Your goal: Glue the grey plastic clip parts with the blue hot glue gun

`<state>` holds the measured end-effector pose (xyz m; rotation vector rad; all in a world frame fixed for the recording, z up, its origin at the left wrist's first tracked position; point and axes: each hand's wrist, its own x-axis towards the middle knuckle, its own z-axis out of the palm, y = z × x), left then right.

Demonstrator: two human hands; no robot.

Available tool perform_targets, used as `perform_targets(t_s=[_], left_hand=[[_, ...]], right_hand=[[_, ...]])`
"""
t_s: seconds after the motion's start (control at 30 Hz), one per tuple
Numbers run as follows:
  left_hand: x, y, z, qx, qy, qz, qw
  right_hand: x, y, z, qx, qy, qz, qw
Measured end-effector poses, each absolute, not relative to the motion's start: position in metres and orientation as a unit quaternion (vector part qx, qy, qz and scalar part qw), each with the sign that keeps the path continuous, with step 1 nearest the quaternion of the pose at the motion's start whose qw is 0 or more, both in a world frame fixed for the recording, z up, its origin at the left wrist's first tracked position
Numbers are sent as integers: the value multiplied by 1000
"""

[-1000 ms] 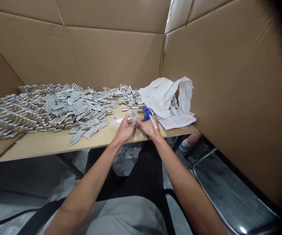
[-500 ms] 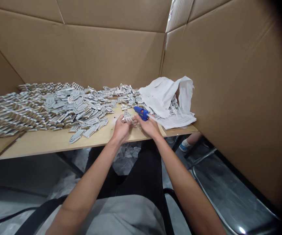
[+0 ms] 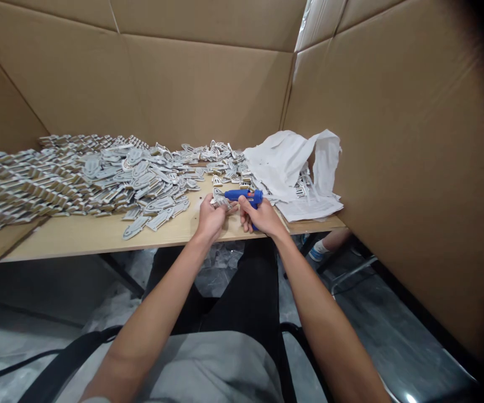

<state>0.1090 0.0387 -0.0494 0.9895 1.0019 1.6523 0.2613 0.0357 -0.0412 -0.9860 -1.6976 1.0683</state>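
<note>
Grey piece (image 3: 218, 198) pinched in left grip (image 3: 211, 220), blue glue gun (image 3: 248, 195) in right grip (image 3: 264, 217)
It juts ahead of the left grip, gun aimed at it, contact unclear; loose pieces (image 3: 141, 174) heap on the surface (image 3: 78, 237) left of that grip, white sheets (image 3: 276, 162) beyond the right

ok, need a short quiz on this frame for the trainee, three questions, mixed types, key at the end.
1. Multiple choice: what does the right hand grip?
A) scissors
B) blue glue gun
C) tape roll

2. True or false: the left hand is empty.

3. Fill in: the wall behind the table is made of ____.

Key:
1. B
2. False; it holds a small grey-white piece at the nozzle end of the gun.
3. cardboard
</note>
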Motion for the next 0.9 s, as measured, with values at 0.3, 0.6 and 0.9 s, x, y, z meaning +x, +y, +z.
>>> perform_targets(t_s=[0.3, 0.6, 0.9], left_hand=[[110, 36, -46, 390, 396, 685, 471], [110, 38, -50, 393, 379, 686, 480], [110, 38, -50, 390, 379, 689, 479]], right_hand=[[260, 35, -39, -419, -686, 413, 428], [259, 33, -38, -422, -688, 400, 435], [261, 33, -37, -443, -722, 337, 411]])
